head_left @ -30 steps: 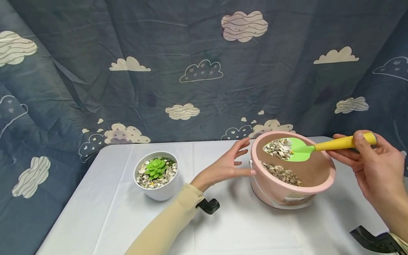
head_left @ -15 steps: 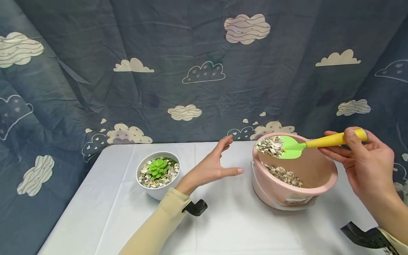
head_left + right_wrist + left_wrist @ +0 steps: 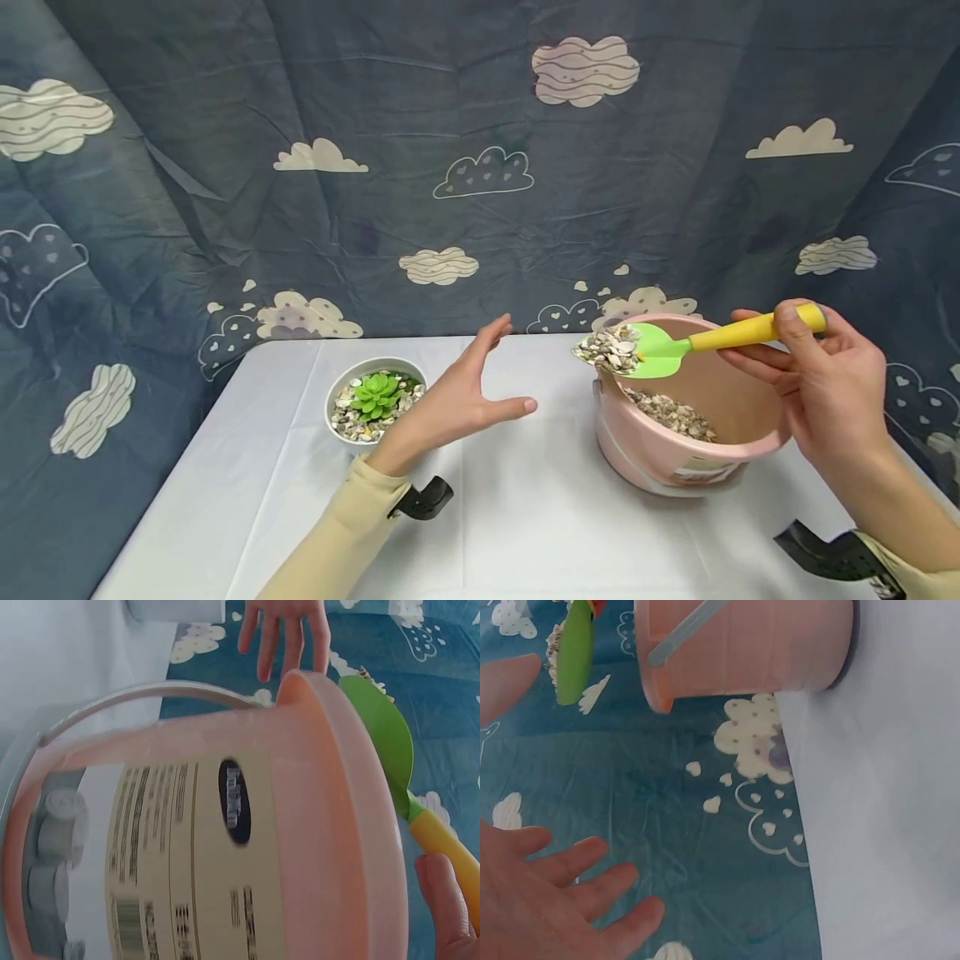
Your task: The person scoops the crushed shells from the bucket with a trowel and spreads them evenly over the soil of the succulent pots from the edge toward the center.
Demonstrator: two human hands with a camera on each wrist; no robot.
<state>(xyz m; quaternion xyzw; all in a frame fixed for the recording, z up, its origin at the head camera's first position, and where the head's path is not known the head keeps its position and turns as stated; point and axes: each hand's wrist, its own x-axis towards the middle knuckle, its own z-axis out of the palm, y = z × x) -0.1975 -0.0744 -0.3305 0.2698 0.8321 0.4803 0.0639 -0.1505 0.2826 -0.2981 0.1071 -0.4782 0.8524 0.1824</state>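
Note:
My right hand (image 3: pixel 832 379) grips the yellow handle of a small garden trowel (image 3: pixel 663 354) with a green blade. A heap of small pale stones (image 3: pixel 611 348) lies on the blade, which is held level above the left rim of a pink bucket (image 3: pixel 667 454). More gravel (image 3: pixel 671 414) covers part of the bucket's bottom. My left hand (image 3: pixel 450 400) hovers with fingers and thumb spread, holding nothing, between the bucket and a white pot (image 3: pixel 367 365). That pot holds a green succulent (image 3: pixel 377 395) set in pebbles, and the left hand overlaps its right side in the head view.
A white cloth covers the table (image 3: pixel 525 517). Behind it hangs a dark blue curtain (image 3: pixel 405 200) printed with clouds. The bucket's pale carrying handle (image 3: pixel 150 691) hangs down around its side, and a printed label (image 3: pixel 202 855) is on its wall.
The loaded trowel in my right hand has moved left, from over the bucket's inside to its left rim. My left hand has drawn away from the bucket toward the white pot.

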